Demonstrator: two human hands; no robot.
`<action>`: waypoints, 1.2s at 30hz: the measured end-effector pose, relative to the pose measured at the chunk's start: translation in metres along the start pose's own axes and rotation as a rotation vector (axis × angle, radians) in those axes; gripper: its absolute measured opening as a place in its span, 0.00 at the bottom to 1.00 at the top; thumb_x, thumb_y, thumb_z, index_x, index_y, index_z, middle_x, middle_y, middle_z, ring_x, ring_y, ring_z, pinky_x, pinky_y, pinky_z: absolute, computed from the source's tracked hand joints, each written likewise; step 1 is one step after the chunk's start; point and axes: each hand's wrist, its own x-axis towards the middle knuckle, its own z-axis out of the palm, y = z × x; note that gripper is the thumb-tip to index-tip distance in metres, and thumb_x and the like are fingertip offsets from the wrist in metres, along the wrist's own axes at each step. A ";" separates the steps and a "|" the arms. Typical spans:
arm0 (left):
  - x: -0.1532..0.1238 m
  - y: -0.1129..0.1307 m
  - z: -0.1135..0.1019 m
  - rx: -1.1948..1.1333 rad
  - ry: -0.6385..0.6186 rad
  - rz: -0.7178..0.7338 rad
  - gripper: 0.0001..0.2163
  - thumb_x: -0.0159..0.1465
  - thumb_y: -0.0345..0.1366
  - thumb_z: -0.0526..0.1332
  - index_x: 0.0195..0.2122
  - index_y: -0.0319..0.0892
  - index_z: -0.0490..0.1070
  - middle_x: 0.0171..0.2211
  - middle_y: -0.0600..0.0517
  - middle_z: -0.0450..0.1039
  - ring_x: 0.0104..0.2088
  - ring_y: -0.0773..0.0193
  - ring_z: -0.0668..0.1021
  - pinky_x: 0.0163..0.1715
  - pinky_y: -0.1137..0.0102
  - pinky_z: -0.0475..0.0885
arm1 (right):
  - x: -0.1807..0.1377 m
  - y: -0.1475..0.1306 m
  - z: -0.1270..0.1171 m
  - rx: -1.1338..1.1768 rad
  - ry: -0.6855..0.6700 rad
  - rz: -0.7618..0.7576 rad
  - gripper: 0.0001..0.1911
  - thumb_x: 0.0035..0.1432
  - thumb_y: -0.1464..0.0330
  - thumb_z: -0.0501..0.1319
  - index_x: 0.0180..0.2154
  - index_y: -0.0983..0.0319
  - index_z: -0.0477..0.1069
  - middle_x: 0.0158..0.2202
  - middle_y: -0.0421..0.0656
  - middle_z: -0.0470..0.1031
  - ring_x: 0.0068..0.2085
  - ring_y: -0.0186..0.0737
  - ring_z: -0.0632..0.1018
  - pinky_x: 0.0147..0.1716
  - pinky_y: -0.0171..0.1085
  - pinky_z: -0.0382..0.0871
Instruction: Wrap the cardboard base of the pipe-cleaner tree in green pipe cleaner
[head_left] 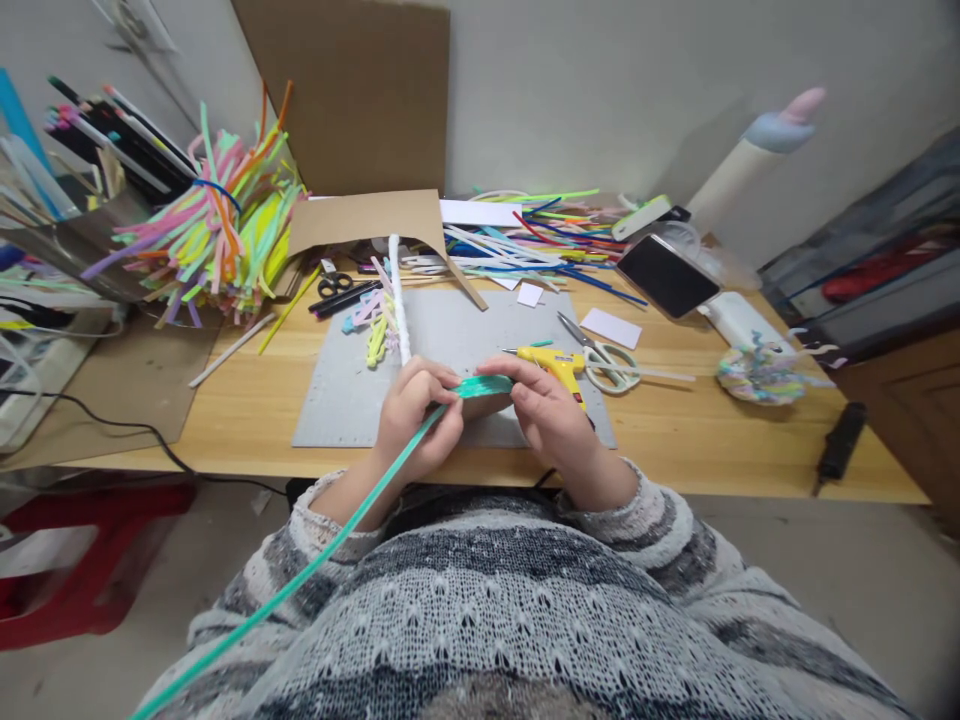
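Between my two hands is a short flat green piece [486, 386], made of what looks like pipe cleaner laid in rows. My left hand [418, 412] pinches its left end, where a long green pipe cleaner [322, 552] runs out toward the lower left over my sleeve. The fingers of my right hand [553, 412] are closed on the piece's right end. Below it, a brown surface shows partly, its kind unclear. A yellow glue gun [556, 364] lies just beyond my right hand. Behind my left hand is a white fuzzy stem [398, 300] with pastel pieces [379, 325] beside it.
A grey cutting mat [337, 400] lies under the work. White-handled scissors [611, 365], a phone [669, 275] and a pastel fuzzy bundle [761, 372] are to the right. Loose pipe cleaners [510, 248] lie at the back, near cut cardboard [367, 218]. A big pipe cleaner bunch [225, 230] stands left.
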 end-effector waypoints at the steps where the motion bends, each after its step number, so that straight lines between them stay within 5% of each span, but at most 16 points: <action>1: 0.000 -0.001 0.000 -0.002 0.003 -0.003 0.08 0.56 0.24 0.60 0.32 0.43 0.63 0.34 0.52 0.69 0.37 0.63 0.75 0.36 0.64 0.74 | -0.001 0.002 0.001 -0.055 0.038 -0.051 0.15 0.58 0.54 0.61 0.44 0.52 0.74 0.45 0.42 0.74 0.51 0.43 0.73 0.54 0.47 0.65; 6: -0.002 -0.004 0.000 -0.017 0.003 -0.027 0.08 0.56 0.24 0.61 0.32 0.42 0.63 0.34 0.52 0.68 0.37 0.63 0.75 0.36 0.64 0.74 | -0.009 0.007 0.008 -0.397 0.210 -0.340 0.11 0.56 0.66 0.65 0.43 0.50 0.74 0.43 0.41 0.72 0.47 0.43 0.73 0.51 0.49 0.67; 11: -0.002 -0.003 0.000 -0.013 -0.002 -0.025 0.08 0.56 0.25 0.61 0.32 0.43 0.63 0.34 0.52 0.68 0.37 0.63 0.75 0.36 0.64 0.74 | -0.017 0.001 0.006 -0.445 0.350 -0.443 0.12 0.58 0.58 0.62 0.44 0.51 0.73 0.39 0.42 0.72 0.42 0.45 0.73 0.44 0.50 0.69; 17: -0.001 -0.003 0.000 -0.003 -0.001 -0.022 0.08 0.56 0.24 0.60 0.32 0.43 0.63 0.34 0.52 0.69 0.37 0.63 0.75 0.37 0.64 0.73 | -0.017 -0.005 0.004 -0.411 0.200 -0.397 0.08 0.64 0.71 0.55 0.37 0.55 0.73 0.26 0.38 0.69 0.29 0.36 0.71 0.30 0.40 0.66; 24: 0.000 -0.002 0.000 0.011 0.006 -0.018 0.08 0.57 0.25 0.60 0.31 0.43 0.63 0.34 0.52 0.69 0.36 0.63 0.75 0.36 0.64 0.73 | -0.016 -0.003 0.006 -0.653 0.299 -0.476 0.16 0.59 0.72 0.60 0.48 0.49 0.71 0.39 0.42 0.73 0.42 0.44 0.73 0.43 0.48 0.67; 30: 0.002 -0.001 0.001 0.019 0.005 -0.017 0.08 0.57 0.24 0.60 0.31 0.43 0.62 0.34 0.52 0.68 0.36 0.63 0.75 0.35 0.65 0.73 | -0.014 0.004 0.007 -0.958 0.374 -0.525 0.11 0.55 0.68 0.66 0.40 0.45 0.74 0.38 0.38 0.74 0.43 0.46 0.72 0.47 0.49 0.59; 36: 0.001 -0.003 0.001 0.017 0.008 -0.029 0.08 0.56 0.24 0.60 0.31 0.43 0.62 0.34 0.52 0.68 0.36 0.63 0.75 0.36 0.64 0.73 | -0.015 0.004 0.008 -0.922 0.477 -0.497 0.03 0.59 0.69 0.61 0.35 0.53 0.69 0.35 0.40 0.72 0.41 0.45 0.72 0.46 0.49 0.58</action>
